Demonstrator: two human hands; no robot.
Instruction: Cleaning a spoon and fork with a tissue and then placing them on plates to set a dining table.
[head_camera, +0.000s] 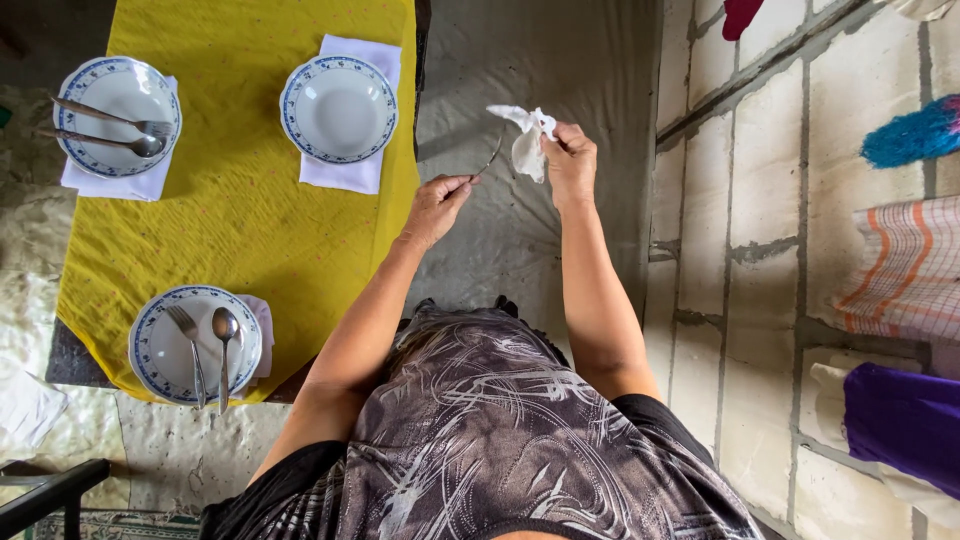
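The left hand (437, 205) pinches the handle end of a thin utensil (489, 157) (fork or spoon, too slim to tell). Its far end runs into the white cloth (527, 143), which the right hand (570, 165) grips, beside the yellow table (240, 200).

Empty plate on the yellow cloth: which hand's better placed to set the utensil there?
Left, probably. The left hand already pinches the utensil and is nearer the empty plate; the right hand holds the white cloth.
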